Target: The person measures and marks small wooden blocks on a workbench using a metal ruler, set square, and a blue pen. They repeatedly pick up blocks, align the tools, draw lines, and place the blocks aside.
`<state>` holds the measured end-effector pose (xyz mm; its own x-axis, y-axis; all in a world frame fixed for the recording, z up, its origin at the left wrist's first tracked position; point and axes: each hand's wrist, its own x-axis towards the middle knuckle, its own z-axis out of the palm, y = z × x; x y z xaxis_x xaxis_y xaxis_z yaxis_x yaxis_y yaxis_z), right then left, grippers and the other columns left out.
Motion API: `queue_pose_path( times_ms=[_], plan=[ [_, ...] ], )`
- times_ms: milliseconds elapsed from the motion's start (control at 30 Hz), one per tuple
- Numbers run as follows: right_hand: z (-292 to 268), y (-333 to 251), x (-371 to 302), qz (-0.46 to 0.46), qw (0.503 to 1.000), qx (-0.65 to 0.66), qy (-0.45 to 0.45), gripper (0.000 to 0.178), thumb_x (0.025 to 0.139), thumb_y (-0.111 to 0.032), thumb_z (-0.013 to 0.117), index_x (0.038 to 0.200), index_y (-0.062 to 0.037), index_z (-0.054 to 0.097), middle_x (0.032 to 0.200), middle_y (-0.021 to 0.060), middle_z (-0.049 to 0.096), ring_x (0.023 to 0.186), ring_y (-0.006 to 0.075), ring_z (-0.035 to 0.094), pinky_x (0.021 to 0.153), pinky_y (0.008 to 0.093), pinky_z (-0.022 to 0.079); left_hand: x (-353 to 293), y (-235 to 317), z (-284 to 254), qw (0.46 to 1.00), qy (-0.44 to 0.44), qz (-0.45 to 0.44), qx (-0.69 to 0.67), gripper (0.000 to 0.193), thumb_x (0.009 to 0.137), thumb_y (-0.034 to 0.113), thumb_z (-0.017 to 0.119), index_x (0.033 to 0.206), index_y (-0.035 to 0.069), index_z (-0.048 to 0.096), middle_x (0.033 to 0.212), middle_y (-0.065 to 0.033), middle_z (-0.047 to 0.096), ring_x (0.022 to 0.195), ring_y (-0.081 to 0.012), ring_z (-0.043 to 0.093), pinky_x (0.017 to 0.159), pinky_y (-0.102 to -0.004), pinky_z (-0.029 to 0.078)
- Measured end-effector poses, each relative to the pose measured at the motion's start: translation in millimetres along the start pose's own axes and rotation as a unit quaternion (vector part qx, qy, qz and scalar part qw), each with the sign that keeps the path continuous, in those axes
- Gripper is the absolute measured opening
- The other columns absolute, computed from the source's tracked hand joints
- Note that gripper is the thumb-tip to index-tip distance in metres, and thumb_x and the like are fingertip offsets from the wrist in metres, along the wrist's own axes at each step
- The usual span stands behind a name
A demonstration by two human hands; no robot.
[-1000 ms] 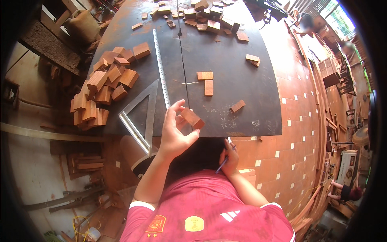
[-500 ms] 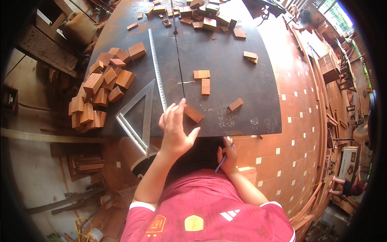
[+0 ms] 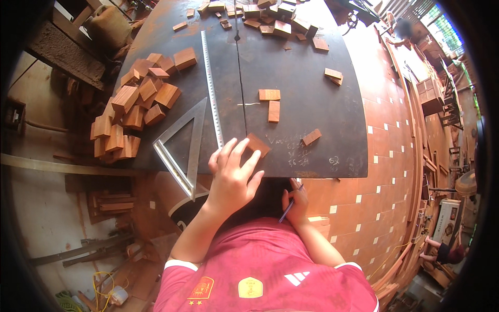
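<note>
My left hand [image 3: 234, 174] is over the near edge of the dark table [image 3: 317, 109], its fingers spread and nothing seen in them. Its fingertips reach the lower end of the steel ruler [image 3: 210, 86] and the edge of a small wooden block [image 3: 259, 145]; whether they touch either, I cannot tell. Left of the ruler, a metal set square [image 3: 199, 140] sticks out over the table edge. Close to my body, my right hand [image 3: 297, 205] is closed round a blue-purple pen [image 3: 286, 210]. A pale piece beside its fingers is mostly hidden.
A heap of wooden blocks [image 3: 132, 106] covers the table's left side, with more offcuts [image 3: 280, 27] at the far end. Two blocks [image 3: 273, 111] form an L, and a single block [image 3: 311, 137] lies to their right. Another person [image 3: 444, 254] is at the far right.
The whole view has shifted slightly. My left hand has drawn a little toward me and its fingers have spread wider. My right hand keeps the pen in about the same place.
</note>
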<state>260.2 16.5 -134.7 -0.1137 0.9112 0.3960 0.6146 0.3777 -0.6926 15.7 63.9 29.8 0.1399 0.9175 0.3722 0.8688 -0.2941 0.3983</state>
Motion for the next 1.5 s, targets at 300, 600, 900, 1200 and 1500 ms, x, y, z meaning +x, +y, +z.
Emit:
queue_pose_path(
  times_ms=[300,600,900,1200,1500],
  plan=[
    [1.5,1.9,-0.3,0.014,1.0,0.003,-0.007,0.021,0.088,-0.002,0.071,0.076,-0.0022,0.054,0.125,0.0311,0.068,0.12,0.0449,0.064,0.104,0.0504,0.048,-52.6,-4.2,-23.1,0.996,0.034,-0.069,-0.052,0.033,0.08,0.017,0.082,0.11,0.005,0.074,0.135,-0.0189,0.063,0.129,-0.0388,0.057,0.108,-0.0491,0.039],
    [-7.1,-10.7,20.7,0.256,0.961,0.056,-0.088,0.061,0.076,-0.032,0.091,0.116,0.0007,0.06,0.125,0.0264,0.067,0.119,0.0417,0.064,0.098,0.0447,0.051,-137.1,-24.1,-40.2,0.953,0.238,0.036,-0.185,0.043,0.099,0.038,0.067,0.104,-0.005,0.064,0.111,-0.0222,0.064,0.083,-0.0305,0.067,0.07,-0.0398,0.056],
    [-2.8,8.8,24.8,0.319,0.937,0.025,-0.138,0.056,0.077,-0.036,0.091,0.116,-0.0015,0.071,0.103,0.0185,0.075,0.1,0.0338,0.074,0.088,0.0396,0.057,-216.2,-85.2,-19.4,0.943,0.244,-0.213,0.081,0.027,0.098,0.022,0.062,0.111,-0.002,0.065,0.12,-0.0218,0.064,0.107,-0.0371,0.064,0.096,-0.0446,0.052],
    [-62.4,-72.8,34.8,0.099,0.976,0.101,-0.168,0.013,0.083,-0.012,0.086,0.084,-0.0037,0.077,0.069,0.0103,0.072,0.056,0.0159,0.07,0.056,0.0281,0.055,-106.5,-20.5,-43.3,0.964,0.207,-0.159,-0.042,0.023,0.086,0.001,0.075,0.108,0.0,0.067,0.109,-0.0139,0.064,0.08,-0.0175,0.061,0.067,-0.0277,0.051],
    [-40.3,-139.1,122.6,-0.132,0.991,-0.012,-0.01,0.036,0.072,-0.016,0.091,0.101,-0.0052,0.072,0.098,0.0109,0.075,0.098,0.0302,0.07,0.088,0.0414,0.052,-65.4,-21.2,-10.9,0.938,0.023,-0.308,-0.155,0.033,0.098,0.028,0.072,0.088,-0.003,0.075,0.065,-0.0123,0.069,0.058,-0.0158,0.066,0.056,-0.0307,0.051]
  ],
)
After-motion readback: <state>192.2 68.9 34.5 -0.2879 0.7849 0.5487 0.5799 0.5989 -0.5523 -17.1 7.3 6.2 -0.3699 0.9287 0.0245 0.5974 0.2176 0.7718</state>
